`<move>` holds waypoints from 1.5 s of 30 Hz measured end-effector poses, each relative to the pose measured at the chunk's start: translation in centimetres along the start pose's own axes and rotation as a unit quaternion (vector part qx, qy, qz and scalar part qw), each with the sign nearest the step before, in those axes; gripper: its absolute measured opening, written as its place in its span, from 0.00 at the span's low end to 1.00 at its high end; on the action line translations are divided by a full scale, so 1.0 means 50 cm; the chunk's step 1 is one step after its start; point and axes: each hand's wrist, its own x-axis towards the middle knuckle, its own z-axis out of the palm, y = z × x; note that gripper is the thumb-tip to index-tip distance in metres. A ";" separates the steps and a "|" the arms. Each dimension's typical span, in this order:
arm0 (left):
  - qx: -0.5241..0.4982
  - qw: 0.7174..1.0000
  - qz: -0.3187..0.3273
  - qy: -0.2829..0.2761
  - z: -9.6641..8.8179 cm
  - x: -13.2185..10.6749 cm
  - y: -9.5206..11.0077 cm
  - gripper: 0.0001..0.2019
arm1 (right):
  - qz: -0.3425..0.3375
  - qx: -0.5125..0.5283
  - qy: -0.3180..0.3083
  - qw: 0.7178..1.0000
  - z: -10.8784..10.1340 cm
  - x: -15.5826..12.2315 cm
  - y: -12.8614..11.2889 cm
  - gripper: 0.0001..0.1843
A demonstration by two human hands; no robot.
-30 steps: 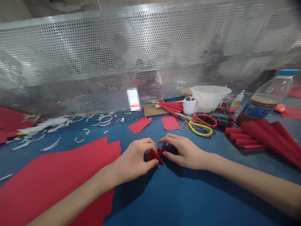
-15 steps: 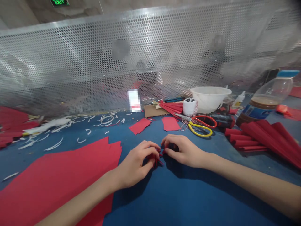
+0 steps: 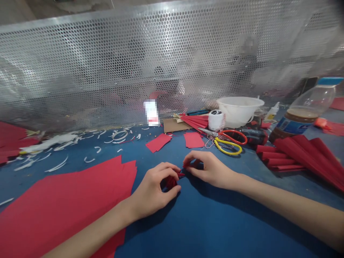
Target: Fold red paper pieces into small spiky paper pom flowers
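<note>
A small pleated piece of red paper [image 3: 171, 182] is held low over the blue table [image 3: 206, 225], mostly hidden by fingers. My left hand [image 3: 154, 186] curls around it from the left, fingers on top and thumb below. From the right, my right hand [image 3: 206, 168] pinches the paper's edge between thumb and forefinger, its fingertips close to the left ones. Left of my hands lies a stack of large red paper sheets [image 3: 80, 193]. Beyond them are two small lots of red paper cards [image 3: 158, 142].
Scissors [image 3: 228, 147] with red and yellow handles lie at the right, near a string spool [image 3: 215, 120] and a white bowl [image 3: 239, 111]. Farther right are pleated red paper [image 3: 309, 154] and a bottle [image 3: 298, 114]. White scraps [image 3: 59, 165] litter the left. A perforated metal screen [image 3: 107, 71] stands behind.
My left thumb has moved away from the paper's lower edge, so its folds show more. My right fingers are pinched closer together. The view has shifted slightly.
</note>
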 end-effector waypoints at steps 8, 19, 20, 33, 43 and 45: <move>-0.034 0.999 -0.004 -0.006 -0.001 -0.005 -0.002 0.13 | -0.048 -0.044 0.012 0.998 0.000 0.004 0.004 0.11; -0.033 0.999 0.012 -0.021 -0.016 -0.008 -0.012 0.20 | -0.105 -0.165 -0.001 0.981 0.006 0.000 0.015 0.10; -0.030 0.999 0.012 -0.022 -0.018 -0.008 -0.014 0.20 | -0.108 -0.187 -0.004 0.976 0.006 -0.001 0.014 0.10; -0.016 1.000 0.014 0.012 -0.017 -0.008 -0.017 0.15 | -0.123 -0.207 -0.026 0.970 0.041 -0.026 -0.024 0.12; -0.034 0.999 0.006 -0.006 -0.024 0.000 -0.023 0.12 | -0.077 -0.206 -0.007 0.976 0.043 -0.028 -0.030 0.16; -0.040 0.999 0.004 -0.013 -0.025 0.002 -0.028 0.11 | -0.083 -0.190 -0.011 0.978 0.041 -0.028 -0.027 0.17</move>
